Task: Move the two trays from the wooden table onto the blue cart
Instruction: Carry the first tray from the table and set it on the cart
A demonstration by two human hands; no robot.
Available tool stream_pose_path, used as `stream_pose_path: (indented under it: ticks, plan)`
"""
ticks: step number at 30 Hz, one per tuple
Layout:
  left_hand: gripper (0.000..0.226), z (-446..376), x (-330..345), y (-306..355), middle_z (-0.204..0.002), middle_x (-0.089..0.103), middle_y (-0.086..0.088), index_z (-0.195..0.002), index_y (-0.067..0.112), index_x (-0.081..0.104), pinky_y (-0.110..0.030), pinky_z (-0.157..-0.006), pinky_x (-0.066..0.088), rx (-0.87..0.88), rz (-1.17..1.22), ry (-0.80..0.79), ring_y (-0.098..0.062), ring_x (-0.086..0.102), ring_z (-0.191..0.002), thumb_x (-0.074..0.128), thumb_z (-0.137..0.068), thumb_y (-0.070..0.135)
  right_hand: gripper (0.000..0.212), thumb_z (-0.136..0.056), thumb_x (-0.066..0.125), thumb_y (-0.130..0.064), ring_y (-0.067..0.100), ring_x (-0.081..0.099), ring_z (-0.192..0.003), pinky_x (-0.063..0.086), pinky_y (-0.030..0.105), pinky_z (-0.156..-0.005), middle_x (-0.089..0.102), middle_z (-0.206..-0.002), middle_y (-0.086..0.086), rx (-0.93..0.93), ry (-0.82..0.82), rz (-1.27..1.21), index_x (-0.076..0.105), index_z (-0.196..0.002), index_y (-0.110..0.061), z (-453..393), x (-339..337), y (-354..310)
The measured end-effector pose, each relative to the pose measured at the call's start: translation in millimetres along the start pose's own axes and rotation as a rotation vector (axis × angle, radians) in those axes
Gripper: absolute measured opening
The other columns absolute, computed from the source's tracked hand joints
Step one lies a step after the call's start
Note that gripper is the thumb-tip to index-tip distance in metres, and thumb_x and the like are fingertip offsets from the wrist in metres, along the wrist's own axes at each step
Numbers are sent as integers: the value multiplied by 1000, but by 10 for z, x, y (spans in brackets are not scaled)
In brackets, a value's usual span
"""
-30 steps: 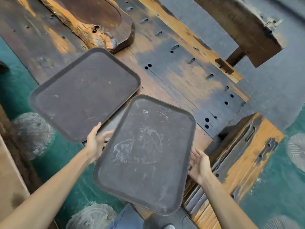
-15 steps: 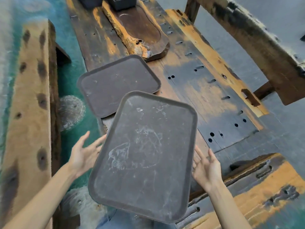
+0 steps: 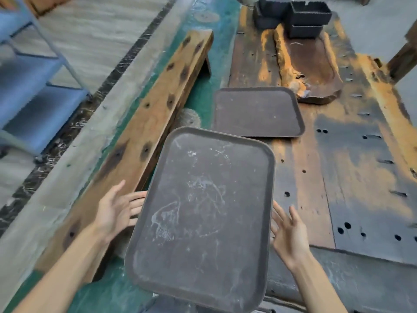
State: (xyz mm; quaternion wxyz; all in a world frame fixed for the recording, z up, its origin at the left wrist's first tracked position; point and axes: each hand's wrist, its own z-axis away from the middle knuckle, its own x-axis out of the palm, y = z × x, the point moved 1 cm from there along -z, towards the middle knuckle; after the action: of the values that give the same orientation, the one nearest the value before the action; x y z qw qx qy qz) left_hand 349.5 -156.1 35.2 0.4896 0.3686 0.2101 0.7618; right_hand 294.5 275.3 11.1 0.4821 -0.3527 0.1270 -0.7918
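A dark scratched tray (image 3: 203, 218) hangs in the air in front of me, over the gap between the bench and the wooden table (image 3: 361, 168). My left hand (image 3: 115, 211) presses its left edge with the fingers reaching under it. At the tray's right edge is my right hand (image 3: 290, 233), fingers spread, supporting it. A second dark tray (image 3: 257, 111) lies flat on the table's left side, farther away. The blue cart (image 3: 38, 91) stands at the far left on the pale floor.
A long wooden bench (image 3: 153, 114) runs between the table and the cart side. A carved wooden trough (image 3: 313, 66) lies behind the far tray, and black bins (image 3: 304, 16) stand at the table's far end. Green floor shows below.
My view has swung left, bringing the bench and the blue cart into sight. The held tray has come away from the table toward the left, still between both hands. The far tray has not moved.
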Motion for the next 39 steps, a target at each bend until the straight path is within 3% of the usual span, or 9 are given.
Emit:
stream_pose_path:
  ticks: [3,7,11,16,21,26,29,36,39]
  plan:
    - [91,409,-391,-121,-140,58,-20,-133,7,59,-52,-90,51,33,100,58,-34,61,-121,51,-74,76,53,-97,37,-60,18,61,-119,49,42,-87,67,-130,-5,24,-36,197,66,-129,-27,-10,383,132]
    - [91,980,-999,-346,-142,57,-16,-135,11,59,-52,-98,47,95,256,144,-32,59,-125,52,-71,76,57,-97,34,-61,22,59,-119,47,43,-94,68,-127,-1,85,-81,399,65,-127,-25,-13,975,472]
    - [90,1601,-1737,-674,-140,60,-14,-134,15,60,-53,-105,42,146,357,277,-32,58,-126,50,-70,77,62,-96,28,-65,19,62,-96,48,37,-82,73,-106,-3,198,-162,538,66,-124,-25,22,1639,1073]
    - [84,2536,-2689,-1120,-136,63,-13,-132,17,62,-54,-111,35,218,456,431,-32,55,-128,43,-75,76,67,-95,26,-66,23,55,-111,42,42,-88,60,-123,8,270,-259,648,65,-127,-23,261,2417,2122]
    - [80,3475,-3492,-1432,-134,63,-18,-132,16,60,-59,-113,31,258,512,554,-35,56,-125,38,-80,72,68,-94,27,-66,18,51,-86,39,36,-71,54,-100,3,300,-308,772,64,-130,-22,570,3179,3111]
    - [76,4166,-4115,-1483,-132,63,-21,-130,15,62,-55,-106,38,314,524,616,-34,59,-116,37,-83,69,57,-90,39,-67,17,57,-90,40,37,-74,61,-99,2,274,-402,912,70,-117,-28,771,3951,3872]
    - [80,4431,-4424,-1439,-132,63,-23,-132,12,60,-52,-99,42,356,580,635,-37,57,-118,38,-81,70,48,-90,44,-63,16,59,-86,42,36,-72,64,-93,0,271,-428,962,72,-110,-29,792,4364,4191]
    - [83,4480,-5358,-1128,-134,62,-23,-130,3,61,-61,-108,35,402,646,663,-50,51,-128,41,-82,68,48,-91,44,-59,19,61,-84,45,35,-68,69,-93,0,300,-495,977,74,-107,-24,443,5422,4769]
    - [83,4356,-5794,-812,-131,63,-21,-127,0,62,-56,-96,46,386,657,708,-49,56,-119,44,-81,66,46,-91,44,-59,18,61,-82,44,35,-69,70,-89,0,313,-488,995,73,-101,-24,224,5982,5030]
